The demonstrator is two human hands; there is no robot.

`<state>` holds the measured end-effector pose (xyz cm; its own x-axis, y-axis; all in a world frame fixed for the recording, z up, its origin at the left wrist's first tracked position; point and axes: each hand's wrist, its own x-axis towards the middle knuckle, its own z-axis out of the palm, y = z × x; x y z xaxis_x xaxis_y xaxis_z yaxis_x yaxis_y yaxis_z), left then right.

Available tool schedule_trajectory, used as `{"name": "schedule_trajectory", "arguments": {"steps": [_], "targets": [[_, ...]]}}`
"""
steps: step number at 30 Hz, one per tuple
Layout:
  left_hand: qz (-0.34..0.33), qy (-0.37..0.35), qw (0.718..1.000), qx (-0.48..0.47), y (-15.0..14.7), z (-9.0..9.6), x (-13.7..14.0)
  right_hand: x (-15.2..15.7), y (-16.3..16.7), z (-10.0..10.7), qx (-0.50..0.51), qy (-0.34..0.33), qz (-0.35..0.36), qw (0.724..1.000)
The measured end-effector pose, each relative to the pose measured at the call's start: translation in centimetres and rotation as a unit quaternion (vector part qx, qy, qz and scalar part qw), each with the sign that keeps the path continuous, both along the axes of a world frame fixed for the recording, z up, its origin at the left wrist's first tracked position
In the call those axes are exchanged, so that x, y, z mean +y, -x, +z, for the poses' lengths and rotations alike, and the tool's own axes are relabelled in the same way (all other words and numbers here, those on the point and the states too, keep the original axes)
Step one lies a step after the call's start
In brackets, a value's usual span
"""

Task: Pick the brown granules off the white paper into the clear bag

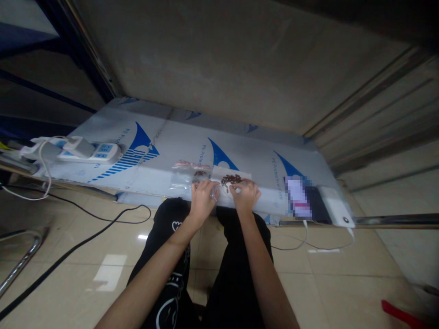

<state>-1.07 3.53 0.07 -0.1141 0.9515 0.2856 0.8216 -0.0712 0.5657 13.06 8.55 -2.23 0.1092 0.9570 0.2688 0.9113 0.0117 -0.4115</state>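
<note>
A heap of small dark-brown pieces (230, 179) lies on a white sheet (246, 175) near the front edge of the table. My left hand (203, 197) is closed just left of the sheet, its fingers curled around a bit of clear plastic, too blurred to name surely. Beside the heap, my right hand (247, 196) has thumb and fingertips drawn together; whatever they pinch is too small to make out. Left of the sheet lies a clear plastic bag (181, 179) with a reddish top strip, and a few dark pieces show near its right side.
A white power strip (106, 153) with plugs and cables occupies the table's left end. At the right, a phone with a pixelated screen (298, 196) lies beside a dark flat object (318, 205) and a white power bank (336, 208). Their cables hang below the front edge.
</note>
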Motion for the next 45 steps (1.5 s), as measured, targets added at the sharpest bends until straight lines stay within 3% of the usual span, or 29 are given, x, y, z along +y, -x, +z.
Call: {"name": "schedule_trajectory", "arguments": {"steps": [8, 11, 18, 22, 31, 38, 45], "targets": [[0.000, 0.001, 1.000, -0.010, 0.0, 0.2, 0.0, -0.1, 0.1, 0.2, 0.009, -0.004, -0.007, 1.000], [0.000, 0.004, 1.000, -0.013, 0.0, 0.4, -0.1, 0.1, 0.5, 0.5, 0.056, -0.018, 0.002, 0.998], [-0.003, 0.006, 1.000, -0.012, 0.1, 0.5, -0.1, -0.6, 1.2, 2.4, 0.214, -0.063, 0.176, 0.959], [-0.003, 0.009, 1.000, -0.010, 0.1, 0.5, -0.1, -1.3, 1.2, 3.4, 0.260, -0.047, 0.219, 0.939], [-0.012, 0.008, 1.000, -0.017, 0.0, 0.6, -0.1, -2.4, 1.6, 3.7, 0.280, -0.043, 0.228, 0.932], [-0.010, -0.006, 0.999, -0.038, 0.0, 0.7, -0.1, -2.2, 1.5, 3.8, 0.336, 0.001, 0.213, 0.918], [-0.075, -0.046, 0.980, -0.178, 0.3, 1.4, -0.2, -1.9, 1.1, 3.3, 0.431, 0.065, 0.197, 0.878]]}}
